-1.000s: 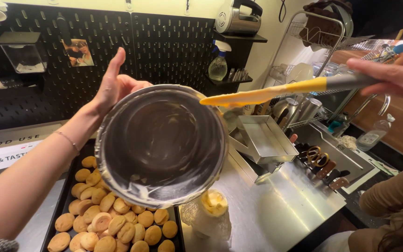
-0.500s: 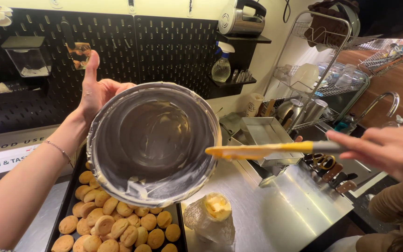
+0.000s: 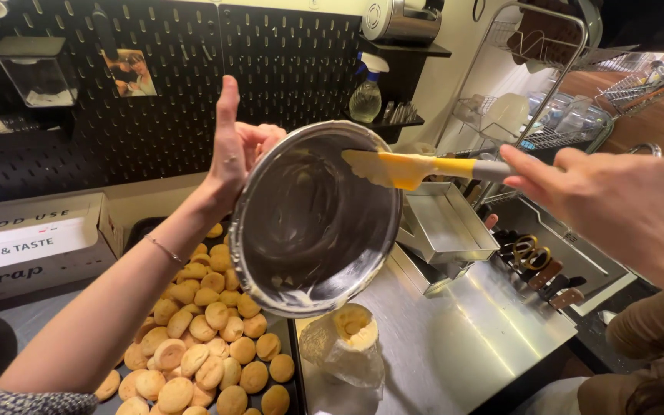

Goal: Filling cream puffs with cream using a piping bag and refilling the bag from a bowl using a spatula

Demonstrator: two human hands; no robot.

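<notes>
Steel, one bowl (image 3: 313, 223) is tilted over one piping bag (image 3: 345, 343) and one tray of too many biscuits (image 3: 209, 338) to count, left hand (image 3: 236, 157) gripping its rim, right hand (image 3: 616, 204) closed around one yellow spatula (image 3: 413, 167) inside it.

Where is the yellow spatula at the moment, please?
In the head view, the yellow spatula sits right of centre, gripped by the right hand, its blade at the upper rim of the tilted metal bowl that the left hand holds.
</notes>
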